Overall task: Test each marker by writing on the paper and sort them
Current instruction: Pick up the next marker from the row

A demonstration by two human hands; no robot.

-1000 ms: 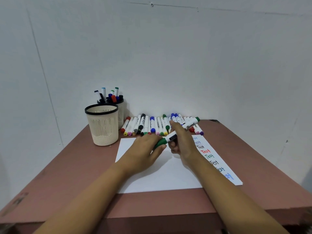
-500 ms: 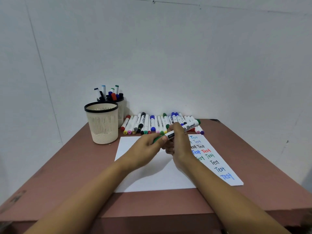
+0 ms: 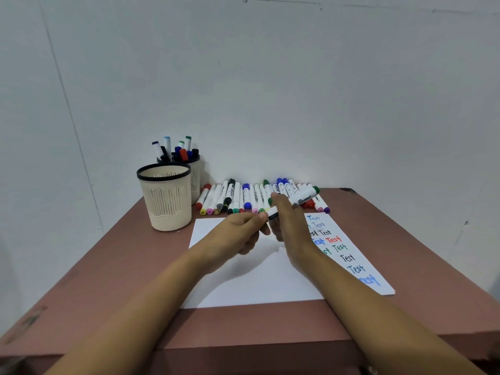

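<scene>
The brown table [image 3: 108, 266] is carrying a white paper [image 3: 257, 282] with "Test" written in several colours down its right side. A cream cup [image 3: 165, 198] is standing at the far left in front of a second cup [image 3: 195, 174] holding markers, and a row of loose markers [image 3: 243, 197] is lying by the wall. Above the paper's far edge, the right hand [image 3: 290, 220] is gripping the barrel of a green-ended white marker [image 3: 301, 199], while the left hand [image 3: 238, 234] is pinching its near end with curled fingers.

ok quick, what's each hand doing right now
Left hand: grip closed, pinching the near end of the green marker.
Right hand: grip closed round the same marker's barrel.
</scene>
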